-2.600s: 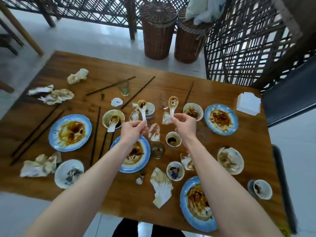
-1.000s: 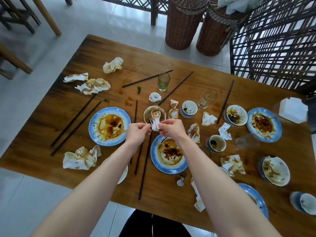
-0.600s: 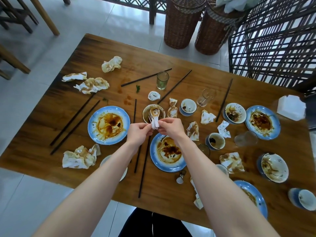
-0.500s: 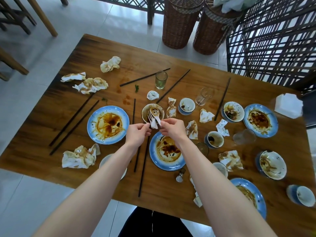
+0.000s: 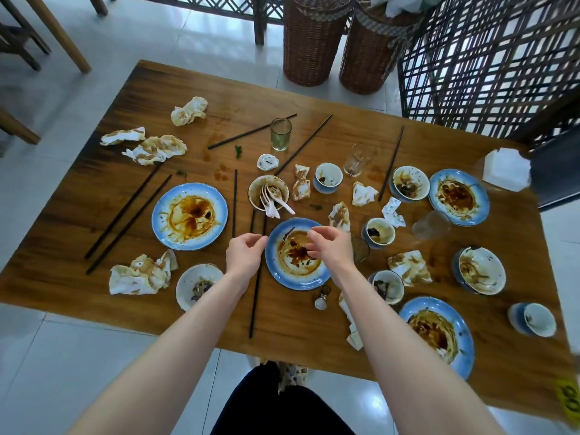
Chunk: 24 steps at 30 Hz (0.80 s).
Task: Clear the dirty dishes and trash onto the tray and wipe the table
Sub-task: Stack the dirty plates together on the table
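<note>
My left hand (image 5: 245,255) hovers empty beside the left rim of a sauce-stained blue plate (image 5: 290,276), fingers loosely curled. Over the same plate my right hand (image 5: 329,249) hangs relaxed, holding nothing. Just beyond them, a small beige bowl (image 5: 255,186) holds several white spoons (image 5: 272,203) with their handles sticking out toward me. Dirty blue plates (image 5: 190,216), small bowls (image 5: 328,178), crumpled napkins (image 5: 139,276), dark chopsticks (image 5: 255,296) and glasses (image 5: 280,134) lie scattered over the wooden table (image 5: 314,321). No tray is in view.
A white tissue box (image 5: 505,169) sits at the table's far right edge. Two wicker baskets (image 5: 309,39) and a dark lattice screen (image 5: 489,58) stand behind the table. Wooden chair legs (image 5: 59,36) are at the far left on the tiled floor.
Both hands carried white spoons to the beige bowl, let them go there, and drew back toward me over the near blue plate. The camera view shifted slightly.
</note>
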Each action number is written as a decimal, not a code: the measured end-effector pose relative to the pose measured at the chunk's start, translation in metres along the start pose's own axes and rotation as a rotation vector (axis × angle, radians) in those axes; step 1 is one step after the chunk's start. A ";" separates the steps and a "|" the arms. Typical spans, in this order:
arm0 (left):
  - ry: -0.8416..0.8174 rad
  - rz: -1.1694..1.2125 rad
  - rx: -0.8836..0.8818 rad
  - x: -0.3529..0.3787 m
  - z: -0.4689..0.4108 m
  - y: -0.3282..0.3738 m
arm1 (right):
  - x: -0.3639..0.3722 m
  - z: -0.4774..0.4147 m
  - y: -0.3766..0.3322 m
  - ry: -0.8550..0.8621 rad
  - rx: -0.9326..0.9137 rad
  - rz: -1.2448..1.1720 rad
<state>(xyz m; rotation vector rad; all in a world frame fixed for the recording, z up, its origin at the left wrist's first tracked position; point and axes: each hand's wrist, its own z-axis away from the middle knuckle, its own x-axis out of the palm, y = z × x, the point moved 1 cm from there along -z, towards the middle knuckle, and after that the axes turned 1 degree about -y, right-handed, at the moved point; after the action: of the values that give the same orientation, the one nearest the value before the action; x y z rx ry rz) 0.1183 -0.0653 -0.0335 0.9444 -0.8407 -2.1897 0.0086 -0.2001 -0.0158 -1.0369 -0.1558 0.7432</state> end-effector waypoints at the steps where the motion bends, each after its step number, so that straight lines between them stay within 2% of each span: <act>1: 0.006 -0.007 -0.001 0.001 0.002 -0.002 | -0.002 0.002 0.003 0.000 0.007 -0.011; 7: 0.030 -0.039 -0.016 0.012 0.021 -0.021 | -0.022 0.019 0.031 -0.006 0.035 -0.017; 18: 0.043 0.045 -0.082 0.022 0.027 -0.032 | -0.042 0.030 0.063 0.154 0.086 0.034; 24: 0.021 0.087 -0.107 0.024 0.020 -0.034 | -0.037 0.026 0.071 0.174 0.129 0.063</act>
<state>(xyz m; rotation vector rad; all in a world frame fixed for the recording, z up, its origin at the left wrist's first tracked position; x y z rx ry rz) 0.0799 -0.0551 -0.0570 0.8609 -0.7333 -2.1242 -0.0652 -0.1836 -0.0531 -0.9819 0.0742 0.7064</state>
